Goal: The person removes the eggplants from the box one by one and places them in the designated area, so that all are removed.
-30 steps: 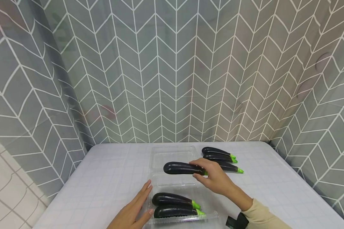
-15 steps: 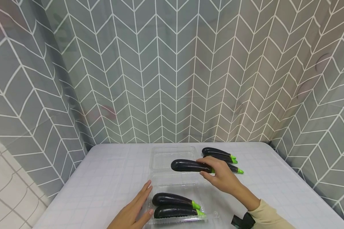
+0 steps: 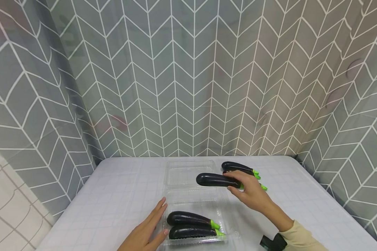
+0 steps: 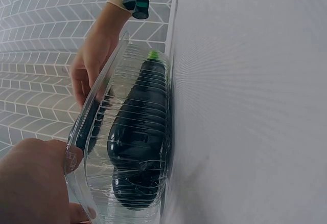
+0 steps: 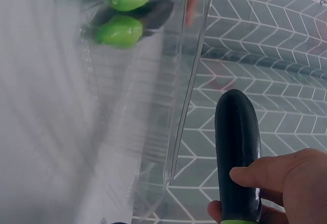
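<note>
Touching the left rim of the clear clamshell [image 3: 198, 240], my left hand [image 3: 144, 230] lies straight-fingered; farther out, my right hand [image 3: 252, 191] pinches an eggplant [image 3: 216, 179] near its green end, aloft, short of the table's [image 3: 119, 188] far edge. It looks firm, light, slippery, best held there.

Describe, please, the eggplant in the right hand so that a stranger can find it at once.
On the white table stands an open clear container. At its right in the head view, the right hand grips the glossy black eggplant near its green end. It alone is held; the other eggplants lie in the container or on the table.
</note>
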A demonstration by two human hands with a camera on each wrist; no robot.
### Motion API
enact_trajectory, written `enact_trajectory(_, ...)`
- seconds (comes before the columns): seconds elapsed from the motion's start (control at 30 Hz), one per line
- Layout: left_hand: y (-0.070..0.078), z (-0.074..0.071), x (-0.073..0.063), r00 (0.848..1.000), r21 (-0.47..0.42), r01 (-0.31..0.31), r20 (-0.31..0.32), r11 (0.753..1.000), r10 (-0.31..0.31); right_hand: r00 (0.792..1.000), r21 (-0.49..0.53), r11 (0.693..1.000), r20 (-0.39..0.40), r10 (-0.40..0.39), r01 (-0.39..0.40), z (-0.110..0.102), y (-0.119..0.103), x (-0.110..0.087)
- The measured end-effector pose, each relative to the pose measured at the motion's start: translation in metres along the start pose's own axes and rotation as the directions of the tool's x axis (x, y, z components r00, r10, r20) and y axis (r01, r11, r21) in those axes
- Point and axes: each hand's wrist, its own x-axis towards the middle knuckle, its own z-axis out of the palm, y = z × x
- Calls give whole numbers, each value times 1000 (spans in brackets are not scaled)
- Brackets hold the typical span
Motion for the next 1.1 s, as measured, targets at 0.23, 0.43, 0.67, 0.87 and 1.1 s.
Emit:
enact_trajectory(0.23, 1, 0, -1, 1000, 7, -1, -3, 1000, 1, 999, -31, 1000, -38, -2, 0, -5, 6, -5)
enact_trajectory(0.43, 0, 1, -1, 1000, 8, -4, -7, 1000, 4, 999, -51, 999, -49, 12, -15, -9, 12, -10)
enact_trajectory(0.67, 0, 0, -1, 1000, 8, 0, -6, 1000, 0, 998, -70, 997, -54, 42, -46, -16, 18, -16)
enact_trajectory(0.87, -2, 1, -1, 1000, 6, -12, -10, 1000, 12, 996, -87, 993, -59, 70, -75, -20, 24, -22)
enact_trajectory(1.1, -2, 1, -1, 1000, -1, -18, -14, 1000, 18, 994, -116, 989, -69, 88, -96, -25, 32, -28)
